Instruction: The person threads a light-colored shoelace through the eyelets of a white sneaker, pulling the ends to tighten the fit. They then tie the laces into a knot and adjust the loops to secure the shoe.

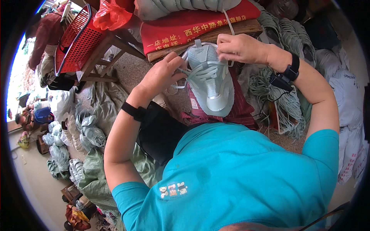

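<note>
A pale mint sneaker (212, 86) rests in front of me on dark red striped cloth (243, 106), toe toward my body and tongue (199, 54) standing up. Pale laces (204, 72) cross its upper. At the shoe's left eyelet edge, my left hand (166, 72) is closed, pinching a lace. A lace loop hangs below those fingers. My right hand (241, 48) is closed at the right side of the collar, with a lace end (229, 21) running up from its pinched fingers. What lies inside each fist is partly hidden.
Beyond the shoe is a wooden bench (246, 27) covered with red printed cloth (185, 29), bearing stacked grey shoe parts (185, 4). A red basket (79, 42) stands on a wooden stool (100, 57) at left. Bundled laces (283, 104) lie at right; bagged shoe parts (92, 131) lie left.
</note>
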`<state>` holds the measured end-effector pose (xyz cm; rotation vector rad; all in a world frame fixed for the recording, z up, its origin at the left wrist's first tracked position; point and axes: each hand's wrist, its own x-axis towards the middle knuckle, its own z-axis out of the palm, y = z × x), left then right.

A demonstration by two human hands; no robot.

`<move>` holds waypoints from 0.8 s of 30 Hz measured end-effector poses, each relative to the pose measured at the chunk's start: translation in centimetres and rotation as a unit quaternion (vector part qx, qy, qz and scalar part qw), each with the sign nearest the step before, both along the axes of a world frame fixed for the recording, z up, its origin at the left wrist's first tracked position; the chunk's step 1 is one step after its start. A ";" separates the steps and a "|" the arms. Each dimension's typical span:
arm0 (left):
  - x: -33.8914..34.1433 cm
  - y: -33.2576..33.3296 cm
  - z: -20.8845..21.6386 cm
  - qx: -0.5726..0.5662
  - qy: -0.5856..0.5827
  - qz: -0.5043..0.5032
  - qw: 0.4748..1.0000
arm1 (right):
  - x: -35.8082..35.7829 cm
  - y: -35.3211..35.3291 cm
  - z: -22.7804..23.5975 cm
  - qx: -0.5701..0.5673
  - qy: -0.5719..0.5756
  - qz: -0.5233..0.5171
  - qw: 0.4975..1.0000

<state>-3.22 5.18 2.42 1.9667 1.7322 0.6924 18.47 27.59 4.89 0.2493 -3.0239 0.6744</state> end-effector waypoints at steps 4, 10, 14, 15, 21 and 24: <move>0.3 0.3 -0.5 -0.010 0.046 0.040 0.998 | -1.1 -0.5 0.0 -0.052 -0.069 -0.083 0.993; 0.4 0.9 -0.3 -0.050 -0.014 0.054 0.997 | -2.0 -1.2 -1.5 -0.252 -0.133 -0.189 0.940; 0.6 0.8 -1.4 -0.060 -0.113 0.086 0.988 | -1.7 -2.2 -1.5 -0.416 -0.158 -0.306 0.842; 1.0 0.7 -2.0 -0.053 -0.192 0.119 0.973 | -1.8 -2.3 -1.3 -0.456 -0.177 -0.332 0.807; 5.0 0.2 0.5 0.075 -0.409 0.204 0.886 | -1.4 -5.9 1.8 -0.337 -0.026 -0.163 0.927; 5.2 0.9 4.2 0.180 -0.374 0.204 0.887 | -1.5 -8.1 5.7 -0.452 0.014 -0.116 0.884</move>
